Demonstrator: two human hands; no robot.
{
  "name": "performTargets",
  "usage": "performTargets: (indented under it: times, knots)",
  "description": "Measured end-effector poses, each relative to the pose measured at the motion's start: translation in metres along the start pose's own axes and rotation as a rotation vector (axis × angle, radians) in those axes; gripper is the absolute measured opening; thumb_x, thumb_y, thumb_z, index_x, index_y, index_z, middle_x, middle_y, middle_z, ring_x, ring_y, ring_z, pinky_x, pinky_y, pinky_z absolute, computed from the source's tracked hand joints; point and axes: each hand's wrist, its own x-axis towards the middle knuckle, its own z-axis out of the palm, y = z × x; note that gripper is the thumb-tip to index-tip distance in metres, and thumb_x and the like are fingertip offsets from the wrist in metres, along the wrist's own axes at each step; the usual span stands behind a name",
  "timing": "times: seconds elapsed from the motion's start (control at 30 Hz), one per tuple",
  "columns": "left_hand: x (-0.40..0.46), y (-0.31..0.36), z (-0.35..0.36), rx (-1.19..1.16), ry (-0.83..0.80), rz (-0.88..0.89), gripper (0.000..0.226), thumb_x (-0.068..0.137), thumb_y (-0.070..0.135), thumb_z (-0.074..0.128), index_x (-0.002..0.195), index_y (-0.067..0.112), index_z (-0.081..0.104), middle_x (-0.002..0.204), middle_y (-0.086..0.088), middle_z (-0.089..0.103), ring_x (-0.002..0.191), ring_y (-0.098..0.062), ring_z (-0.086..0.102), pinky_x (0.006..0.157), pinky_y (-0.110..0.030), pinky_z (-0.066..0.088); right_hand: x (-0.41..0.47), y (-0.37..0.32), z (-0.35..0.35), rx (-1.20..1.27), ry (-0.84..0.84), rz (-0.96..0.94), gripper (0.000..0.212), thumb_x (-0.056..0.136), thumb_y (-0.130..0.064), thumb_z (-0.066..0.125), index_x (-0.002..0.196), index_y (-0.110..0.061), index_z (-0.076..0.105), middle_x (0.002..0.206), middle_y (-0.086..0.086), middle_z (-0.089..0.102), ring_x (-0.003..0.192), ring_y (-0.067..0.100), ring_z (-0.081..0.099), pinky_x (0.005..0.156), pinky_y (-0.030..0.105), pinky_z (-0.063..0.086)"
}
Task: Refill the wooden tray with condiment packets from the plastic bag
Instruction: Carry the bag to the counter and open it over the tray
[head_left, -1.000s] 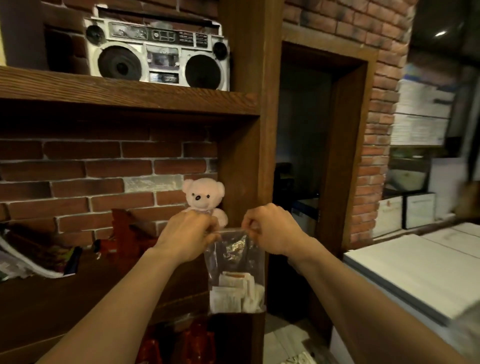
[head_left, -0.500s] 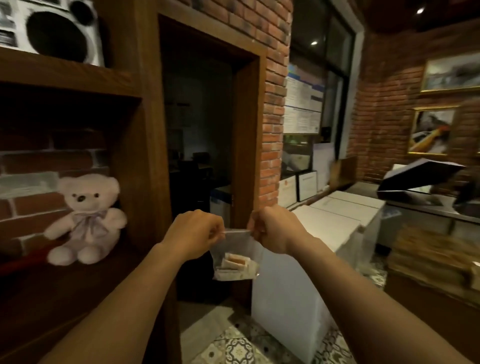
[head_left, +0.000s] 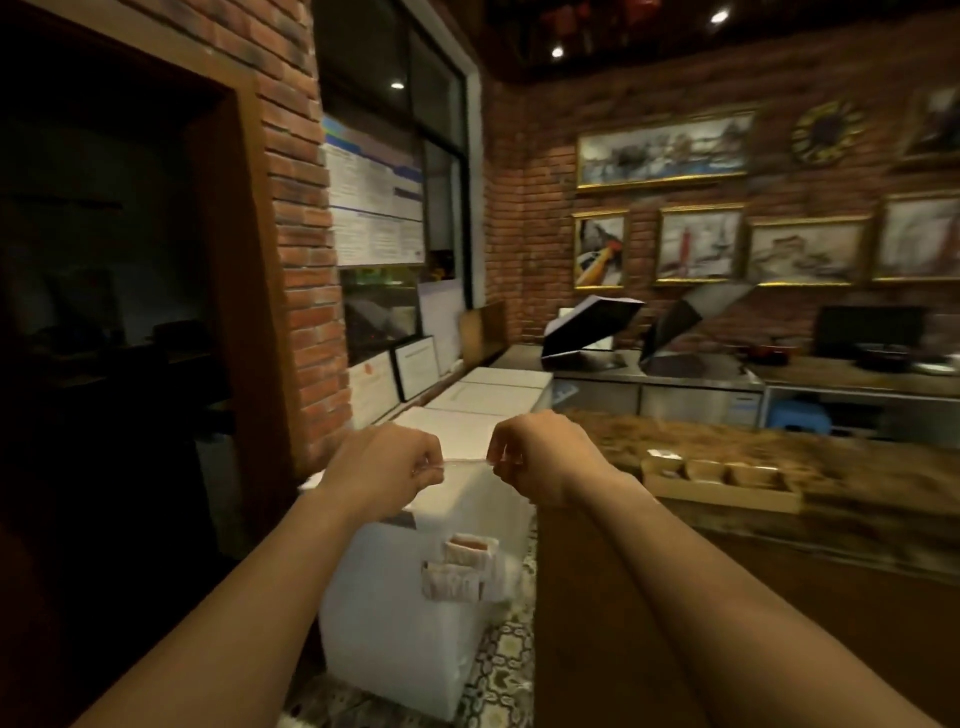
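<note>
At the plastic bag (head_left: 466, 512) top, both hands' fingers (head_left: 425, 464) pinched (packets (head_left: 460, 566) inside).

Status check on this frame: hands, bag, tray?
Left hand and right hand pinch the plastic bag top. Packets inside. Wooden tray on the counter to the right, untouched. Nothing between.

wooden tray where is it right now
In the head view, the wooden tray sits on the wooden counter, just right of the right hand.
</note>
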Motion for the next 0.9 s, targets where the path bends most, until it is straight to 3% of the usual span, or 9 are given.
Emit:
performTargets:
  times: [0.17,0.27,0.4,0.7,0.83,0.9]
  knots:
    - [0.060,0.081,0.032,-0.094,0.009,0.136,0.010,0.088,0.048,0.068,0.094,0.039,0.070,0.093,0.016,0.073,0.088,-0.011,0.066,0.075,-0.035,0.054,-0.029,0.098,-0.021,-0.046,0.036,0.104,0.010,0.089,-0.025,0.072,0.097,-0.031,0.072,0.096,-0.005,0.072,0.083,0.013,0.064,0.068,0.026,0.049]
    - [0.092,0.134,0.052,-0.093,0.000,0.219,0.013,0.090,0.047,0.066,0.098,0.038,0.070,0.095,0.014,0.071,0.089,-0.015,0.064,0.076,-0.038,0.054,-0.047,0.152,-0.034,-0.089,0.058,0.185,0.012,0.087,-0.026,0.073,0.097,-0.031,0.070,0.096,-0.006,0.071,0.085,0.015,0.067,0.072,0.033,0.059]
    - [0.128,0.197,0.074,-0.100,-0.034,0.324,0.005,0.091,0.044,0.065,0.094,0.040,0.065,0.092,0.012,0.067,0.085,-0.014,0.061,0.065,-0.031,0.043,-0.073,0.210,-0.050,-0.114,0.080,0.267,0.011,0.088,-0.022,0.073,0.094,-0.031,0.073,0.092,-0.009,0.071,0.082,0.010,0.067,0.073,0.036,0.063]
    - [0.179,0.275,0.127,-0.353,-0.175,0.448,0.003,0.093,0.036,0.066,0.094,0.035,0.062,0.100,0.008,0.055,0.086,-0.006,0.052,0.065,-0.022,0.036,-0.109,0.288,-0.057,-0.101,0.069,0.455,0.014,0.091,-0.023,0.072,0.104,-0.029,0.072,0.106,-0.007,0.069,0.096,0.012,0.064,0.084,0.031,0.057]
    - [0.204,0.293,0.150,-0.275,-0.099,0.477,0.003,0.090,0.041,0.068,0.091,0.040,0.066,0.090,0.017,0.063,0.088,-0.006,0.058,0.071,-0.029,0.042,-0.102,0.319,-0.049,-0.080,0.045,0.500,0.012,0.093,-0.022,0.069,0.103,-0.028,0.073,0.104,-0.006,0.071,0.098,0.013,0.065,0.084,0.029,0.055]
    - [0.222,0.298,0.162,-0.274,-0.141,0.463,0.003,0.091,0.042,0.066,0.092,0.042,0.064,0.093,0.017,0.064,0.087,-0.004,0.057,0.073,-0.029,0.046,-0.093,0.335,-0.043,-0.099,0.032,0.512,0.015,0.093,-0.022,0.068,0.106,-0.028,0.073,0.106,-0.005,0.069,0.100,0.014,0.063,0.083,0.027,0.052]
